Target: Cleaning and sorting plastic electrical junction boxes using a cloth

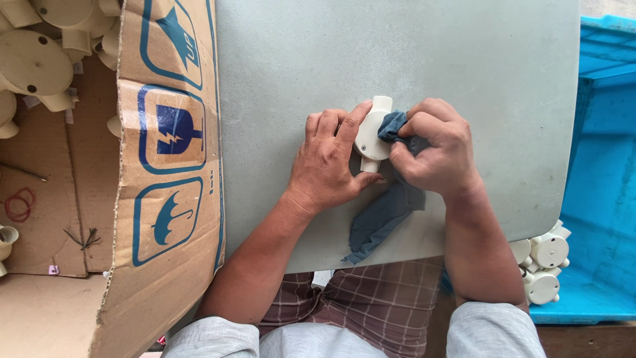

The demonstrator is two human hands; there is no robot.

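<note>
My left hand [326, 162] grips a cream plastic round junction box [371, 134] with short tube ends, pinning it against the grey table [397, 53]. My right hand [440, 149] presses a blue-grey cloth [387, 209] onto the right side of the box. The cloth's loose end trails down toward the table's near edge.
An open cardboard box [165, 146] stands at the left, holding several cream junction boxes [40, 59] and a red rubber band [18, 204]. A blue plastic crate [606, 166] at the right holds more cream junction boxes [544, 262]. My lap in checked shorts [361, 298] is below.
</note>
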